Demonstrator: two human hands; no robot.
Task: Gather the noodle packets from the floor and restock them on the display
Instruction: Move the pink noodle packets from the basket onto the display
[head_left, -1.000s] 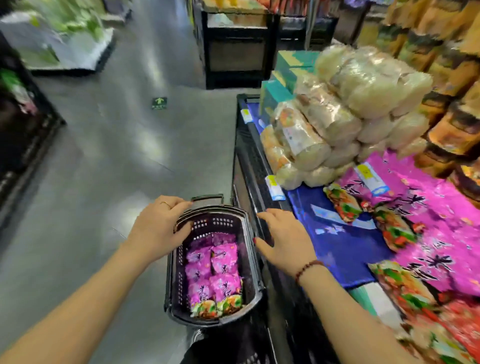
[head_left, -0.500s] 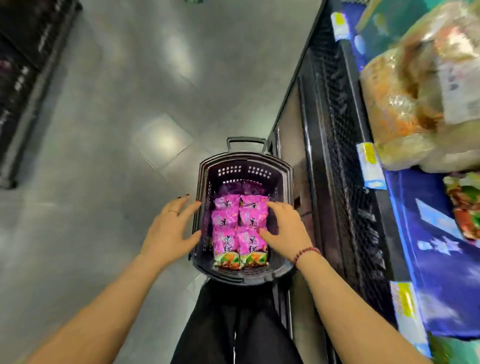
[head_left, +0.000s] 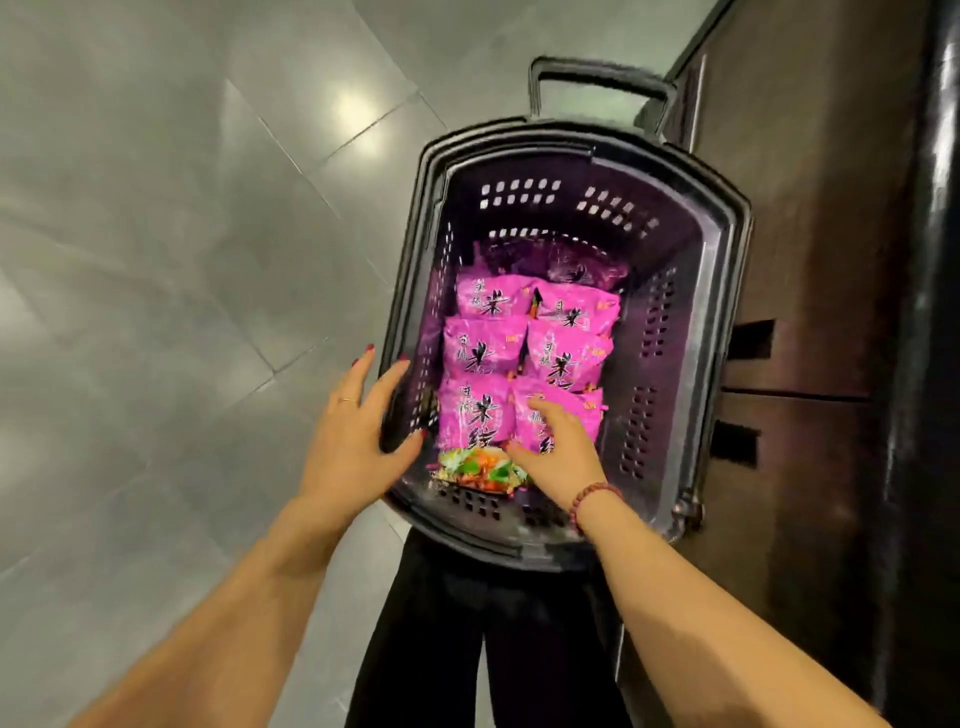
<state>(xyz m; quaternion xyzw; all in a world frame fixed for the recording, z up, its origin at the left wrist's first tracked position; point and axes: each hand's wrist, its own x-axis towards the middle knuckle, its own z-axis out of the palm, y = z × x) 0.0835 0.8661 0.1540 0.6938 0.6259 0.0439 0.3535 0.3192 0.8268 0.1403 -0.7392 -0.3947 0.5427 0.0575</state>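
A dark plastic basket (head_left: 691, 291) stands on the floor beside the display's base. Several pink noodle packets (head_left: 524, 338) lie stacked in two columns inside it. My left hand (head_left: 358, 436) rests with straight fingers against the basket's left wall and rim. My right hand (head_left: 558, 452) reaches inside the basket, fingers spread over the nearest right-hand packet (head_left: 571, 405); whether they curl round it is hidden.
The dark side panel of the display (head_left: 831, 312) rises right next to the basket on the right. Grey tiled floor (head_left: 182, 260) lies to the left. The basket's pull handle (head_left: 597, 78) sticks out at the far end. My black trousers (head_left: 493, 639) are below it.
My view has tilted down from the display top to the basket. My right hand moved from the display edge into the basket onto the packets. My left hand stayed on the basket's left side.
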